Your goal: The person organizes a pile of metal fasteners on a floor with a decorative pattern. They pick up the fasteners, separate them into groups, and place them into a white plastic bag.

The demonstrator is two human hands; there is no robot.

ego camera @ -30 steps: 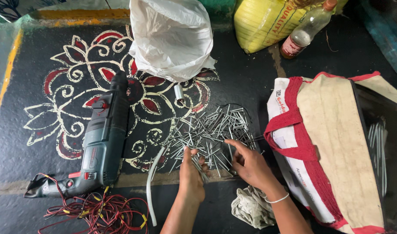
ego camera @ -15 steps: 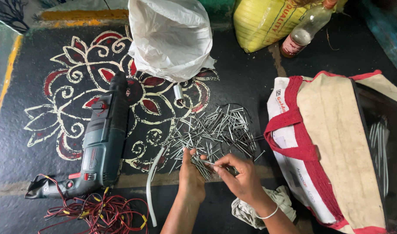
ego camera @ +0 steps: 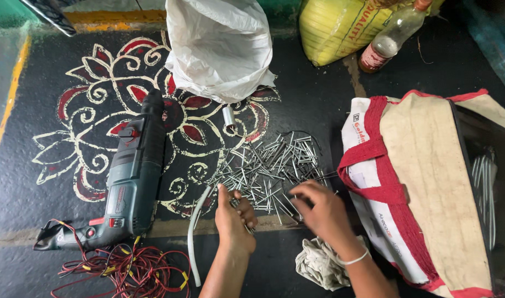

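1. We see the heap of nails [ego camera: 269,168] spread on the dark painted floor [ego camera: 318,105], lying just beyond both hands, toward the white plastic bag [ego camera: 216,47].
2. Our left hand [ego camera: 234,218] sits at the heap's near-left edge, fingers curled shut around a small bundle of nails, their tips poking out toward the heap.
3. Our right hand [ego camera: 321,212] is nearer the loose nails: it rests palm down on the heap's near-right edge, fingers bent. We cannot tell whether it pinches any.
4. The nails are thin, grey and shiny, and lie crossed in every direction, with no shared long axis.
5. A hammer drill [ego camera: 134,176] lies well to the left; a red-trimmed cloth bag [ego camera: 423,182] lies to the right.
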